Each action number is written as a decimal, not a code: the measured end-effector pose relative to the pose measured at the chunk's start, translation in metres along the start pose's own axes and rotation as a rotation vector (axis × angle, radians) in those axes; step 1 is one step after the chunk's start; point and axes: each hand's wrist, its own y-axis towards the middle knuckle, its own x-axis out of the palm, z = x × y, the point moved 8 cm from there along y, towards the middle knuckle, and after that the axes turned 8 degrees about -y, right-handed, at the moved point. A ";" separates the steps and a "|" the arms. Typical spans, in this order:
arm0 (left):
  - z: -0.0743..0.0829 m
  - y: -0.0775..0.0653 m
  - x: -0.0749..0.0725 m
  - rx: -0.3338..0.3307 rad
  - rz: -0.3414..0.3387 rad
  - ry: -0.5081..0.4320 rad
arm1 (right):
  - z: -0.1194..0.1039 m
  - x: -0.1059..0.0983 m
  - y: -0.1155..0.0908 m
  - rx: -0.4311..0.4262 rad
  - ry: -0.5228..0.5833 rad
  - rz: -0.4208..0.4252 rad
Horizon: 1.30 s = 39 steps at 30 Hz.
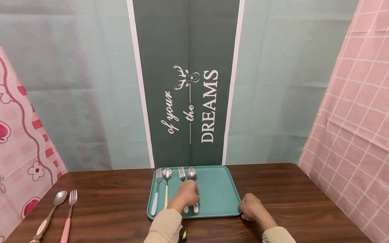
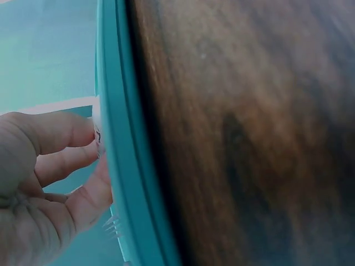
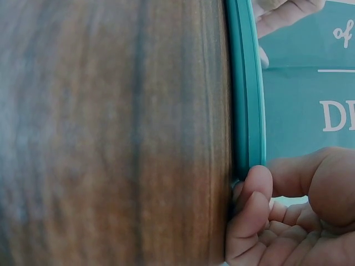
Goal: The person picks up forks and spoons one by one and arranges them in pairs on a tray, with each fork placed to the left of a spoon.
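A teal tray lies on the wooden table in the head view. Over its middle, my left hand pinches the white, dark-marked handle of a spoon. Thumb and fingers meet on that handle in the left wrist view. Just left of it lies a fork with a cream handle, partly hidden by the hand. Farther left on the tray are a spoon with a pale yellow handle and a fork with a pale blue handle. My right hand grips the tray's near right corner, thumb above the rim.
On the table to the left lie a spoon with an ornate handle and a fork with a pink handle. Cloth hangings rise behind the table and on both sides, one with a pink grid.
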 end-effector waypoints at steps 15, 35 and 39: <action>0.001 0.009 0.004 -0.072 0.055 0.145 | 0.000 0.000 -0.001 0.003 -0.013 0.004; 0.004 0.008 0.002 -0.074 0.041 0.181 | -0.001 0.001 -0.001 0.006 0.008 0.000; 0.004 0.009 0.003 -0.070 0.033 0.170 | -0.001 0.001 -0.001 0.011 0.008 -0.003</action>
